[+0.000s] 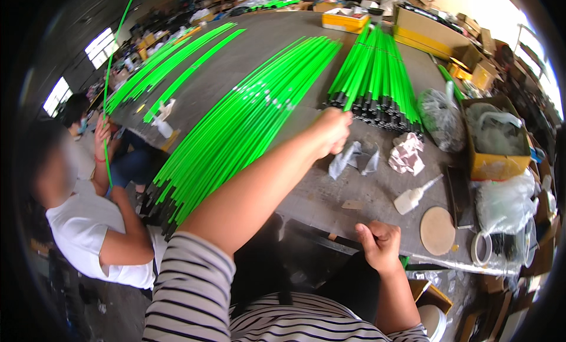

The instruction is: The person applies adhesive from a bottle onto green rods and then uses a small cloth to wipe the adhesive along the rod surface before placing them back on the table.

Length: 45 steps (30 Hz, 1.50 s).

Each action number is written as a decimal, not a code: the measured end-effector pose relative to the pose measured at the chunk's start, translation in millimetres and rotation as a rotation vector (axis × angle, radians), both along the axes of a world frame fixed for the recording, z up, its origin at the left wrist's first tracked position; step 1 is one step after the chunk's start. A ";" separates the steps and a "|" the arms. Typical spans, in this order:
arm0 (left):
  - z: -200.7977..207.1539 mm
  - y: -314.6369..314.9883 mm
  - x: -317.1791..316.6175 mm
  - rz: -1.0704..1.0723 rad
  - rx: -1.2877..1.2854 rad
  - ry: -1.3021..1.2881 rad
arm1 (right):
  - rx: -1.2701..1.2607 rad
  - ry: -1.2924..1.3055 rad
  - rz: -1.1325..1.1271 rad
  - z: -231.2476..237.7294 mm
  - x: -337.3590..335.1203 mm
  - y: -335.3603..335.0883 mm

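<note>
My left hand (331,131) reaches across to the right side of the table, its fingers closed around the near end of a thin green rod (352,93). That rod lies along a fanned bundle of green rods with black ends (386,76). Lower down, by the table's near edge, my right hand (382,245) is curled with the thumb on top; whatever is inside it is hidden. Left of the bundle, under my left forearm, spreads a wide layer of green rods (236,127). A grey cloth (355,159) and a crumpled pink cloth (407,154) lie near my left hand.
A white squeeze bottle (413,196), a round tan disc (437,230) and a tape roll (481,249) are at right. Behind them stand a clear bag (441,119) and a carton (498,159). A person (97,224) at left holds an upright green rod (108,76).
</note>
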<state>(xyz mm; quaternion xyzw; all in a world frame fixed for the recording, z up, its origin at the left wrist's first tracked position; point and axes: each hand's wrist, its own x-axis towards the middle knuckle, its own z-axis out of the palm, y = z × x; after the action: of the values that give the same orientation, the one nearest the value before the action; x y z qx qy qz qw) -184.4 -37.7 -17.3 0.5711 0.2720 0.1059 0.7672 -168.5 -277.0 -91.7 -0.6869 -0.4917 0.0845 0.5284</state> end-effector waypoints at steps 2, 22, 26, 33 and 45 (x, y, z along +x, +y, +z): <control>-17.1 19.7 36.9 0.027 0.021 -0.001 | -0.052 -0.001 0.023 -4.3 4.8 -3.1; 43.3 -119.9 -176.8 -0.149 0.233 -0.271 | 0.105 0.257 0.020 -11.4 11.3 -6.6; 9.2 -101.3 -263.9 0.799 0.993 -0.268 | 0.117 0.205 0.004 -16.3 11.2 -6.5; 45.0 -55.8 -347.9 1.617 1.386 -0.270 | 0.104 0.213 -0.006 -25.1 21.9 -9.9; 0.6 -85.0 -301.9 0.769 1.540 -0.134 | 0.142 0.264 -0.085 -37.5 22.0 -7.8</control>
<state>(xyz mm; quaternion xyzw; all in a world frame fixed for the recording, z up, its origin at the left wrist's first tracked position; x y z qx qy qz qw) -486.3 -122.7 -16.7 0.7930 0.2532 0.5464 0.0919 -146.4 -284.7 -129.2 -0.6508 -0.3932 0.1166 0.6390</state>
